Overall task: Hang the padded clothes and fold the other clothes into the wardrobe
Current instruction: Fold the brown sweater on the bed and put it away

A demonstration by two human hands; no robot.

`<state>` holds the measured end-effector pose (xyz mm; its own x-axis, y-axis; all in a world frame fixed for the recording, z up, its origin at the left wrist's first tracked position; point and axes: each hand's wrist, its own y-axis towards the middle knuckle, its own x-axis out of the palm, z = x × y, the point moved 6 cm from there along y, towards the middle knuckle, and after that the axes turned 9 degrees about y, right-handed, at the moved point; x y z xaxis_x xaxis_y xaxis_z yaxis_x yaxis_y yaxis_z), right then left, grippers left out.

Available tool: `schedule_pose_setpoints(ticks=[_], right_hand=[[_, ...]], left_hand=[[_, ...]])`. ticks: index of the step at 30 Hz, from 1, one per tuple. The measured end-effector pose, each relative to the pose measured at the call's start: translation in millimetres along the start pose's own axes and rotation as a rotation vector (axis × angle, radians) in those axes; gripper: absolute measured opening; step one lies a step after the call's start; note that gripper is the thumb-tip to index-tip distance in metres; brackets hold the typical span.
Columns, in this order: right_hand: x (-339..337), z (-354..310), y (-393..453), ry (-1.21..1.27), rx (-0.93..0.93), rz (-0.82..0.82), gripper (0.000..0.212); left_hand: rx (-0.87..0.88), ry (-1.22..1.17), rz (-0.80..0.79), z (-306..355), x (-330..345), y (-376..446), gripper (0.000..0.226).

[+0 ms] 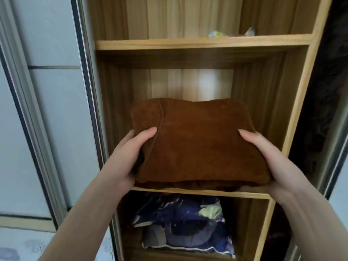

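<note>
I am clamping my left hand (130,151) and right hand (267,157) on the folded brown garment (197,144), sliding it onto the middle shelf (188,191); this fold looks nearly stowed, anything left is unseen.

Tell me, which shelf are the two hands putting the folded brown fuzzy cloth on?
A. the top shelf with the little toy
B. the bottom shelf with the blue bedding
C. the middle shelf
C: the left hand and right hand hold the folded brown fuzzy cloth at the middle wooden shelf, above the blue patterned bedding.
</note>
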<state>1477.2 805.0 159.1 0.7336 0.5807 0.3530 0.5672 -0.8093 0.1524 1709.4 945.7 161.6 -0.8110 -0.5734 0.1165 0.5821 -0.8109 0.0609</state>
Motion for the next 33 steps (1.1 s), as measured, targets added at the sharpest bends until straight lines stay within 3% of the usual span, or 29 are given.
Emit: schedule_pose_setpoints(ticks=[5, 12, 17, 20, 24, 27, 30, 33], right_hand=[[-21.2, -17.5, 41.2, -0.077, -0.042, 0.049, 0.079], [-45.9, -3.4, 94.5, -0.167, 0.016, 0.196, 0.092], [-51.1, 7.3, 108.9, -0.357, 0.027, 0.283, 0.082], [-59.0, 14.8, 113.8, -0.487, 0.028, 0.302, 0.084], [-49.9, -14.7, 113.6, -0.954, -0.329, 0.269, 0.070], [-19.3, -28.4, 118.9, -1.188, -0.556, 0.104, 0.050], [-9.8, -12.1, 140.0, -1.376, -0.394, -0.002, 0.058], [-22.2, 1.3, 151.4, -1.298, -0.216, -0.019, 0.070]], left_hand=[[0.013, 0.068, 0.034, 14.4, 17.3, 53.4, 0.061], [-0.094, 0.111, -0.034, -8.3, 37.7, 115.8, 0.056], [-0.183, 0.296, -0.032, -27.8, 41.2, 149.5, 0.060], [-0.186, 0.416, -0.046, -35.3, 40.9, 154.8, 0.074], [-0.020, 0.729, 0.071, -16.7, 37.0, 160.9, 0.101], [0.200, 1.102, 0.169, 10.1, 47.6, 161.2, 0.083], [0.414, 1.247, 0.095, 20.5, 75.2, 156.4, 0.062], [0.533, 1.398, -0.036, -0.8, 93.5, 159.3, 0.064]])
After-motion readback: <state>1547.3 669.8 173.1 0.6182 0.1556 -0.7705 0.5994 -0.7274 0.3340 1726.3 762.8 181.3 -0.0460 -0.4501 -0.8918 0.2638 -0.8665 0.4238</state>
